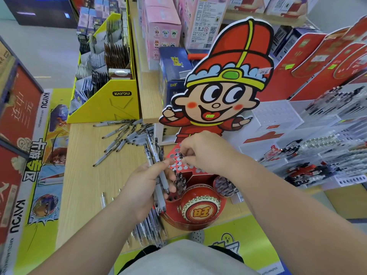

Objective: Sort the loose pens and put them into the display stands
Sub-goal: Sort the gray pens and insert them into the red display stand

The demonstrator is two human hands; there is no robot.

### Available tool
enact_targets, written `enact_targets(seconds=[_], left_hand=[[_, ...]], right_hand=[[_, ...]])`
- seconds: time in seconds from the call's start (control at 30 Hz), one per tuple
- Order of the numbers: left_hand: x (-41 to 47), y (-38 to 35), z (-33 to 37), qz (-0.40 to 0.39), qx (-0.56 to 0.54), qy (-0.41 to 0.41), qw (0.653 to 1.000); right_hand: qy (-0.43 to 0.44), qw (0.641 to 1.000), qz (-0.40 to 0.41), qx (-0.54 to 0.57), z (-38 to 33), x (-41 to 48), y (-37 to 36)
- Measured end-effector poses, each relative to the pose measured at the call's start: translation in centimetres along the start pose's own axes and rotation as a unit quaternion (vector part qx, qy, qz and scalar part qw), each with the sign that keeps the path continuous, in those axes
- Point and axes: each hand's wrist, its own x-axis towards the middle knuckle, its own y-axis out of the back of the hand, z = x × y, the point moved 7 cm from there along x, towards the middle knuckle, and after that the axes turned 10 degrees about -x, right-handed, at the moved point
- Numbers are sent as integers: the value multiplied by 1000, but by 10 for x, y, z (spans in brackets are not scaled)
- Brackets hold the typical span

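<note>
Closest to the camera, a few pens lie flat at the table edge under the left wrist, long axis running near-to-far. Just above them the left hand is curled round a bundle of pens, thumb across the top. Grey grips and tips point back toward the person and the clip ends point away.

Right beside it is the red display stand. Its front holes have pens standing in them, and there are more in the round cup on its right. The right hand is over the stand's hole grid, fingertips pinching a single pen. Only its dark top shows, so it's pretty much upright.

Further back, the loose pens are a messy pile pointing every which way. Behind that there's the cartoon cutout and a yellow box of card packs.
</note>
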Motion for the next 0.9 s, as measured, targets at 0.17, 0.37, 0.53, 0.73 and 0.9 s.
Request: enact_targets(seconds=[0.17,0.37,0.53,0.73,0.9], left_hand=[[-1,3,0,0,1,1,1000],[-1,6,0,2,4,5,1000],[1,5,2,7,0,3,1000],[2,4,5,12,-4,-5,1000],[0,6,7,11,-10,-11,1000]], right_hand=[[-31,999,6,12,17,-4,-6],[-78,997,9,19,33,-13,-20],[-32,995,26,93,18,-11,-9],[20,998,39,-53,-9,4,-14],[16,996,88,-10,-7,3,3]])
